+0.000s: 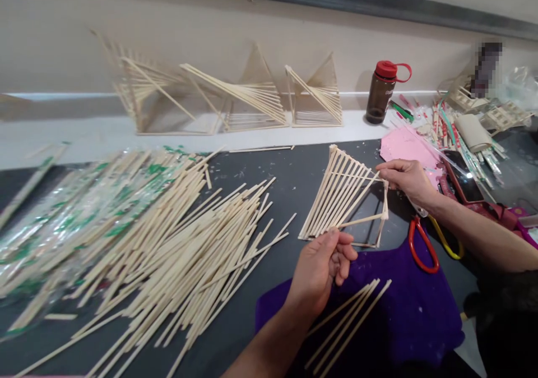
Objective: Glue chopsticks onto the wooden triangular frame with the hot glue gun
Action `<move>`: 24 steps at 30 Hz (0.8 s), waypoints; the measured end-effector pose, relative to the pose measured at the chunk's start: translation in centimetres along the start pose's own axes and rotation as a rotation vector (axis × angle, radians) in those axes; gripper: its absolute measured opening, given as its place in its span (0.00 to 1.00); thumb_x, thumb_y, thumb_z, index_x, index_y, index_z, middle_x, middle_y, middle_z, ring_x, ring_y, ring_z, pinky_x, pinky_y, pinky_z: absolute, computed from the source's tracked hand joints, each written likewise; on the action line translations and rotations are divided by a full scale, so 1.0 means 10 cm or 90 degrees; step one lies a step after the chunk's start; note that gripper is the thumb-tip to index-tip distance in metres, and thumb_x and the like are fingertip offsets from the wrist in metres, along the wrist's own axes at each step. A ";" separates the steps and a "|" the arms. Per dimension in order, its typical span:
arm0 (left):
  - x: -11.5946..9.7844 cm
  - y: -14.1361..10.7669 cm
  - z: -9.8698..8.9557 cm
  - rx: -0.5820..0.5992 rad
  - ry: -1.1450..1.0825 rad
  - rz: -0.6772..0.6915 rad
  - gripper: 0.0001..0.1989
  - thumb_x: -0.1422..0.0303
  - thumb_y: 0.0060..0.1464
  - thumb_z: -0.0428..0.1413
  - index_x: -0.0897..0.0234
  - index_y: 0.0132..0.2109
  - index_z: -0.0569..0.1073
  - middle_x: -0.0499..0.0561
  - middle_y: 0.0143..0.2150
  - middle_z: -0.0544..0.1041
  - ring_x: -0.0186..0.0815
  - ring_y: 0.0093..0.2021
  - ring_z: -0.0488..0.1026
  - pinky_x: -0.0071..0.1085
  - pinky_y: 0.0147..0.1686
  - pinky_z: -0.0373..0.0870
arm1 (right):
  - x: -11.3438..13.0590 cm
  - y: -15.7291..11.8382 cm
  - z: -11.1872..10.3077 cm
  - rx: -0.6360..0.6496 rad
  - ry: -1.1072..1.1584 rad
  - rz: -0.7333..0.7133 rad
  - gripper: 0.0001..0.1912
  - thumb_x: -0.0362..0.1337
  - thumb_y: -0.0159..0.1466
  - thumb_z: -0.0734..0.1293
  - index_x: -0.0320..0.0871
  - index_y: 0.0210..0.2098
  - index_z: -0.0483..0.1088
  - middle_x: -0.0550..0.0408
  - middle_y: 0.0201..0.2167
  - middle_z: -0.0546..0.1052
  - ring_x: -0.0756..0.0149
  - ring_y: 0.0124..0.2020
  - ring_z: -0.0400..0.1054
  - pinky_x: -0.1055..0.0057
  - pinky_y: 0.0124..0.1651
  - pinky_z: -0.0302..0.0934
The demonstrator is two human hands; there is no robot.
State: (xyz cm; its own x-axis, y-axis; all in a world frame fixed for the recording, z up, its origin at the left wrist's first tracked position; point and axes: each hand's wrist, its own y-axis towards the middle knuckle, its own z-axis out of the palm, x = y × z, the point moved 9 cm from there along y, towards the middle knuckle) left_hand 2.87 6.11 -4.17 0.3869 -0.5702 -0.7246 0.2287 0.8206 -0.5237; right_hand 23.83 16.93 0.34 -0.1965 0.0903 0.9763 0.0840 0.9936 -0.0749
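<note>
On the dark table stands a small frame model (342,190) glued together from thin wooden chopsticks, set side by side in a slanting fan. My right hand (406,181) is at its upper right corner, thumb and fingers pinched on the upper end of a slanted chopstick (360,198). My left hand (321,263) is at the frame's lower edge, fingers curled and thumb tip against the lower end of the sticks; its exact hold is partly hidden. Several loose chopsticks (351,327) lie on a purple cloth (412,316) below my hands.
A big heap of loose chopsticks (202,254) and plastic-wrapped ones (96,198) cover the left. Similar stick frames (247,97) stand along the wall. At right are a bottle (380,92), pink sheet (407,148), red-and-yellow-handled scissors (422,249), a phone (464,176) and empty wrappers (454,125).
</note>
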 end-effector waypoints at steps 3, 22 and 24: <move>-0.01 -0.02 -0.02 0.013 0.016 0.002 0.24 0.48 0.39 0.66 0.68 0.26 0.74 0.47 0.16 0.73 0.24 0.10 0.60 0.20 0.10 0.50 | 0.03 -0.02 0.00 0.010 0.089 0.047 0.14 0.40 0.47 0.74 0.37 0.31 0.77 0.61 0.19 0.71 0.79 0.17 0.56 0.78 0.20 0.46; -0.54 -0.35 -0.14 0.164 0.032 0.148 0.22 0.49 0.32 0.70 0.62 0.27 0.79 0.49 0.18 0.75 0.28 0.14 0.66 0.22 0.13 0.61 | 1.17 -0.71 0.48 0.229 0.171 -0.145 0.14 0.43 0.54 0.73 0.39 0.29 0.70 0.63 0.20 0.67 0.82 0.18 0.55 0.81 0.18 0.47; -0.46 -0.36 -0.08 0.155 0.055 0.112 0.22 0.53 0.30 0.72 0.63 0.30 0.80 0.51 0.21 0.77 0.31 0.18 0.71 0.23 0.15 0.64 | 1.12 -0.92 0.58 0.228 0.126 -0.167 0.11 0.41 0.56 0.71 0.39 0.30 0.70 0.63 0.21 0.68 0.81 0.18 0.56 0.80 0.19 0.51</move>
State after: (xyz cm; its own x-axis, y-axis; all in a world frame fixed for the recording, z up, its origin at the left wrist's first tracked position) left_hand -0.45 5.76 0.63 0.3648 -0.4109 -0.8355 0.3757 0.8860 -0.2717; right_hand 15.23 9.16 10.83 0.0266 -0.1465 0.9889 -0.2922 0.9448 0.1479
